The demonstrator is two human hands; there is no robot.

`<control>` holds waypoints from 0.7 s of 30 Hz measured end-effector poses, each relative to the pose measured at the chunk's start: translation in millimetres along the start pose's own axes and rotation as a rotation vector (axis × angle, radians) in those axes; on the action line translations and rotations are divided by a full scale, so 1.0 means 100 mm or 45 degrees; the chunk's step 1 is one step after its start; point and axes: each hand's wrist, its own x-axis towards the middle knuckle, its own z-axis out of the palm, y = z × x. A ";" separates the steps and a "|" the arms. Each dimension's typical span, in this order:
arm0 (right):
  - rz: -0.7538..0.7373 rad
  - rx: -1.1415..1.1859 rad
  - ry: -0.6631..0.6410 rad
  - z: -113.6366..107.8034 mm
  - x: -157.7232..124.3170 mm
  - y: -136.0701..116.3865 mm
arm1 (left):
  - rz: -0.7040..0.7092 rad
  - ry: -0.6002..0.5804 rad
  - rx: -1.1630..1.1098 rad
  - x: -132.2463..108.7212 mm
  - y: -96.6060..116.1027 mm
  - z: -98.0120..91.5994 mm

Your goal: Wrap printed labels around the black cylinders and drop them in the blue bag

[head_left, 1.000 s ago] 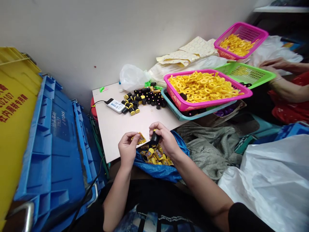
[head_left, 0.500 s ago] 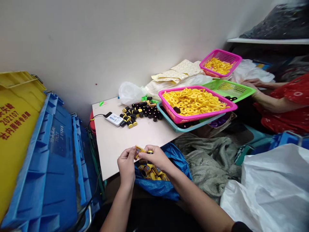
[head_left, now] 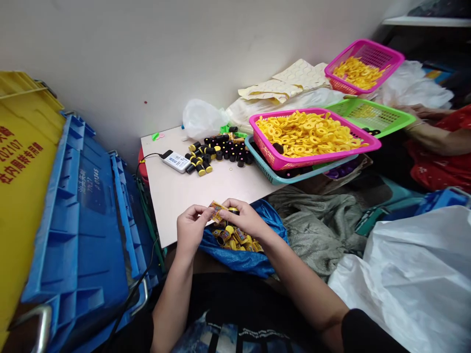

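Nearest, an open blue plastic sack (head_left: 253, 268) bulges below the forearms, loaded with yellow printed pieces with dark round ends (head_left: 241, 237). Just above its far left part, the two hands meet. The left hand (head_left: 192, 223) pinches a small flat yellow printed slip (head_left: 218, 211) between thumb and fingers. The right hand (head_left: 246, 216) curls around a black cylinder with a yellow band (head_left: 234, 210), mostly covered by the fingers, while its thumb touches the slip's right edge.

The relation that matters is between these two: the slip lies immediately left of the cylinder, tilted, its far edge raised. The right hand is nearer the cylinder and already at the slip; the left reaches the slip from its left side. The cylinder's long axis cannot be told behind the fingers.

Beyond the hands, the off-white tabletop (head_left: 184, 198) carries a white rectangular device with a black end (head_left: 177, 161) on the left, and to its right a cluster of black cylinders, some yellow-ended (head_left: 217, 151). Farther right, a pink plastic basket of yellow ring-shaped pieces (head_left: 316, 159) rests on a teal plastic basket (head_left: 274, 177). At the far right, a co-worker's arm (head_left: 430, 137) extends beside a green plastic basket (head_left: 395, 128).
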 end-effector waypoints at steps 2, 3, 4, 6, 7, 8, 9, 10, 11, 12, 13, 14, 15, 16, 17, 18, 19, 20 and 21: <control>-0.094 -0.063 0.057 -0.01 0.02 -0.03 | 0.035 -0.013 0.109 -0.03 0.00 0.04; -0.119 -0.076 0.079 -0.01 0.03 -0.05 | 0.051 -0.031 0.144 -0.04 0.00 0.04; -0.121 -0.066 0.087 -0.01 0.04 -0.06 | 0.058 -0.056 0.167 -0.04 -0.01 0.04; -0.056 0.029 0.070 -0.01 0.05 -0.08 | 0.049 -0.099 0.171 -0.03 -0.02 0.02; -0.010 0.108 0.065 -0.01 0.05 -0.08 | 0.031 -0.106 0.154 -0.02 -0.03 0.00; 0.035 0.185 0.065 -0.01 0.05 -0.08 | 0.011 -0.093 0.124 -0.02 -0.03 -0.02; 0.069 0.241 0.074 0.00 0.05 -0.07 | -0.003 -0.071 0.082 -0.01 -0.03 -0.02; 0.088 0.264 0.091 0.01 0.05 -0.07 | -0.010 -0.052 0.028 -0.01 -0.03 -0.03; 0.090 0.249 0.114 0.02 0.05 -0.06 | -0.011 -0.052 -0.029 0.00 -0.02 -0.02; 0.075 0.206 0.135 0.02 0.05 -0.06 | -0.011 -0.069 -0.079 0.00 -0.01 0.00; 0.051 0.152 0.149 0.03 0.06 -0.06 | -0.012 -0.098 -0.114 0.00 -0.01 0.03; 0.022 0.105 0.158 0.03 0.06 -0.05 | -0.022 -0.125 -0.133 0.00 0.00 0.06; -0.007 0.085 0.162 0.02 0.06 -0.05 | -0.042 -0.138 -0.140 0.00 0.00 0.09; -0.029 0.108 0.167 0.00 0.06 -0.05 | -0.066 -0.126 -0.143 0.00 0.00 0.11; -0.045 0.174 0.181 -0.02 0.05 -0.04 | -0.091 -0.095 -0.145 0.00 0.00 0.13; -0.052 0.266 0.204 -0.06 0.04 -0.05 | -0.109 -0.062 -0.150 0.00 0.00 0.14; -0.051 0.362 0.233 -0.10 0.02 -0.06 | -0.119 -0.032 -0.154 0.01 -0.01 0.14; -0.046 0.446 0.262 -0.15 0.00 -0.07 | -0.119 -0.008 -0.156 0.01 -0.01 0.14; -0.041 0.506 0.277 -0.20 -0.02 -0.10 | -0.112 0.007 -0.155 0.01 -0.02 0.13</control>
